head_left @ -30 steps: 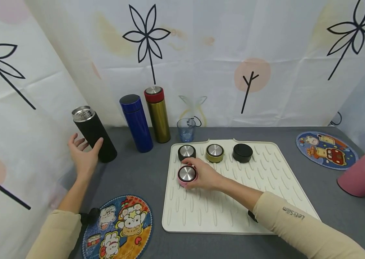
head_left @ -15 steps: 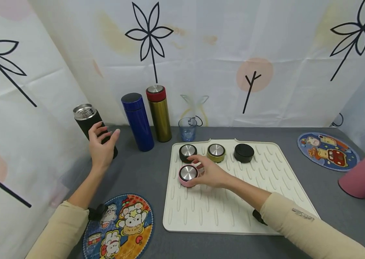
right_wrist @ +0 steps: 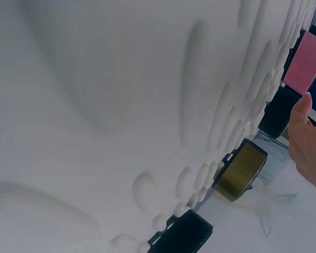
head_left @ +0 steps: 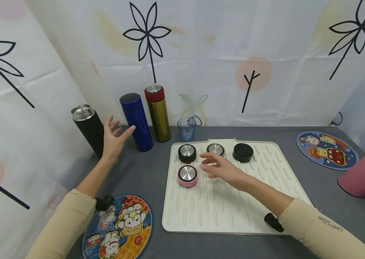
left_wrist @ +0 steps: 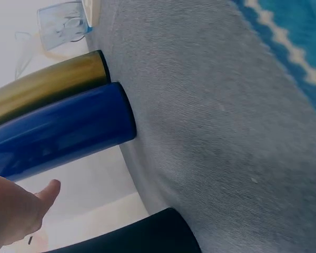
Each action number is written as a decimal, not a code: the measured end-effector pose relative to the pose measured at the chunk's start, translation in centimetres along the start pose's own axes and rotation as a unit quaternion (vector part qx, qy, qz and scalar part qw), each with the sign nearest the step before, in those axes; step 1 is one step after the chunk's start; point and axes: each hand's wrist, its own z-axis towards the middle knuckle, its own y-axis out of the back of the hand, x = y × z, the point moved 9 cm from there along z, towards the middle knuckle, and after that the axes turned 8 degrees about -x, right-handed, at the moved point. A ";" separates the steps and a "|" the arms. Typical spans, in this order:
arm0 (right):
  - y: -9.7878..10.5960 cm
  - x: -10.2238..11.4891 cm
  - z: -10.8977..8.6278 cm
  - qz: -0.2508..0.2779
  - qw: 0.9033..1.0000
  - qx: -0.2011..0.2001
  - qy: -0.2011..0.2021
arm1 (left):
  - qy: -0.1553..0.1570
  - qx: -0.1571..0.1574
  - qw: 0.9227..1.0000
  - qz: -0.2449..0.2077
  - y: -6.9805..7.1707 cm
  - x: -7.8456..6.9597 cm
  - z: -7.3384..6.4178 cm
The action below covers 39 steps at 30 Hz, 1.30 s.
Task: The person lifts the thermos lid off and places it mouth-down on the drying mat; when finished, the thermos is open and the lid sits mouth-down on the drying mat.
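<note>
Evenly bright in the head view, stretched toward the edges, glinting on the lids point(head_left: 187, 173); dimmer and bluish in both wrist views, blurred across the near mat point(right_wrist: 110, 95) in the right.

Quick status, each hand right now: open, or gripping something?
Left hand: open, holding nothing, near the blue thermos flask.
Right hand: open, holding nothing, near the pink flask lid.

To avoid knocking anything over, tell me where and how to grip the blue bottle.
I'd wrap the left hand round the middle of the blue bottle from its near left: the body is an upright cylinder, the gold bottle stands close on its right, and a wider gap faces the black bottle.
</note>
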 end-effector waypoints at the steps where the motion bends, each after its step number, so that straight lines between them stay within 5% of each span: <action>1: 0.1 0.0 -0.3 0.019 1.000 0.004 -0.004 | 0.002 0.001 1.000 0.003 -0.2 0.0 0.2; 6: 0.9 -0.4 -1.7 0.075 0.997 0.012 -0.031 | 0.012 0.006 1.000 0.011 -1.2 0.0 0.9; 17: 2.4 -0.4 -4.4 0.107 0.992 0.041 -0.044 | 0.048 0.000 0.998 0.036 -2.7 0.9 2.9; 28: 3.2 -1.4 -6.1 0.147 0.986 0.060 -0.051 | 0.078 0.034 0.992 0.098 -4.0 2.1 3.2; 39: 3.7 -2.0 -6.5 0.148 0.986 0.056 -0.054 | 0.050 0.017 0.992 0.113 -3.8 1.9 3.2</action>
